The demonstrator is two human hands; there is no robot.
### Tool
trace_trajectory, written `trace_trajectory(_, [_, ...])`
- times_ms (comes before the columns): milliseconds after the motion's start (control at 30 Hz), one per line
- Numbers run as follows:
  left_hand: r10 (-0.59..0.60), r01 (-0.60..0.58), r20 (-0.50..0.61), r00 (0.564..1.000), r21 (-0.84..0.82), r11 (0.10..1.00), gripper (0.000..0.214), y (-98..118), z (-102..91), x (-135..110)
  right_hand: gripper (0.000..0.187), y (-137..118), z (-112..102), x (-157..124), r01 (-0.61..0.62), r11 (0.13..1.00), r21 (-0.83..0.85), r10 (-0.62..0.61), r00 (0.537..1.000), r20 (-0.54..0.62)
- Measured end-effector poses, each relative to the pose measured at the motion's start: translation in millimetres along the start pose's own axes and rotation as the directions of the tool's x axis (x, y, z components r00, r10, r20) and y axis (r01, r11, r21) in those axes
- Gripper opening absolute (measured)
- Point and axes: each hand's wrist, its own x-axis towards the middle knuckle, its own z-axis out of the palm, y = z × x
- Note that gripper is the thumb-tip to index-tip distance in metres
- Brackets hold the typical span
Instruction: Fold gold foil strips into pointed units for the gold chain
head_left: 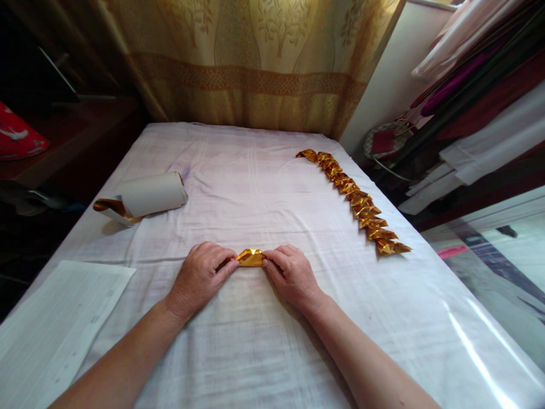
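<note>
A small folded piece of gold foil paper (250,257) lies on the white cloth-covered table (255,182) between my two hands. My left hand (200,275) pinches its left end with curled fingers. My right hand (292,272) pinches its right end in the same way. Both hands rest on the cloth. A long row of several finished gold foil folds (355,199) runs along the table's right side, from the far edge toward me.
A roll of paper with gold foil (145,196) lies at the left of the table. A white printed sheet (55,318) lies at the near left corner. A patterned curtain (255,62) hangs behind the table. Stacked fabrics (477,85) fill the right side.
</note>
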Motion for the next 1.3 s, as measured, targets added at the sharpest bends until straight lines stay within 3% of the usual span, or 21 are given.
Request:
trace_trajectory(433, [-0.032, 0.033, -0.007, 0.999, 0.077, 0.996, 0.017, 1, 5.5, -1, 0.015, -9, 7, 7, -0.139, 0.983, -0.116, 0.139, 0.99, -0.01])
trace_trajectory(633, [0.054, -0.059, 0.043, 0.998, 0.112, 0.992, 0.025, 1, 5.9, -4, 0.01, -11, 8, 9, -0.165, 0.973, -0.164, 0.166, 0.986, -0.004])
trace_trajectory(867, [0.035, -0.043, 0.07, 0.997, 0.111, 0.993, 0.029, 3, 7.2, -3, 0.015, -10, 8, 8, -0.144, 0.972, -0.185, 0.145, 0.989, -0.009])
trace_trajectory(1000, [0.035, -0.042, 0.075, 0.997, 0.1, 0.994, 0.027, 3, 7.2, -1, 0.024, -12, 6, 5, -0.041, 0.988, -0.149, 0.033, 0.998, -0.056])
trace_trajectory(1133, [0.027, -0.036, 0.09, 0.996, 0.098, 0.995, 0.027, 5, 5.9, 0, 0.041, -18, 4, 1, 0.122, 0.979, -0.165, -0.106, 0.989, 0.102])
trace_trajectory(1300, [0.02, -0.033, 0.109, 0.994, 0.117, 0.993, 0.028, 9, 3.7, 1, 0.057, -24, 4, -1, 0.096, 0.979, -0.18, -0.035, 0.947, 0.319])
